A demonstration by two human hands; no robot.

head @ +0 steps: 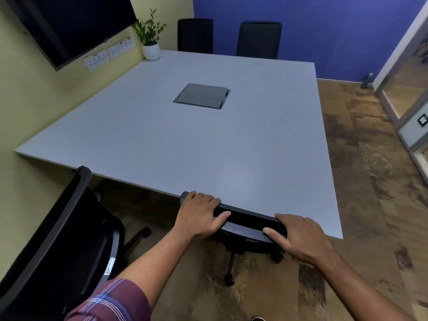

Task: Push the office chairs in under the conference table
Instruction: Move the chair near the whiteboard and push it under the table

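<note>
Both hands, left (199, 214) and right (298, 237), grip closed around chair back (245, 220) at table (185, 135).

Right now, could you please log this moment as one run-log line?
left hand: gripping chair back | right hand: gripping same | chair: at table edge | second chair: not pushed in

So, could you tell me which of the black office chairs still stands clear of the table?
The black mesh-backed chair at near left; the other three sit against the table's edges.

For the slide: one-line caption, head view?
Both hands, left and right, grip a chair back at the table edge.
</note>
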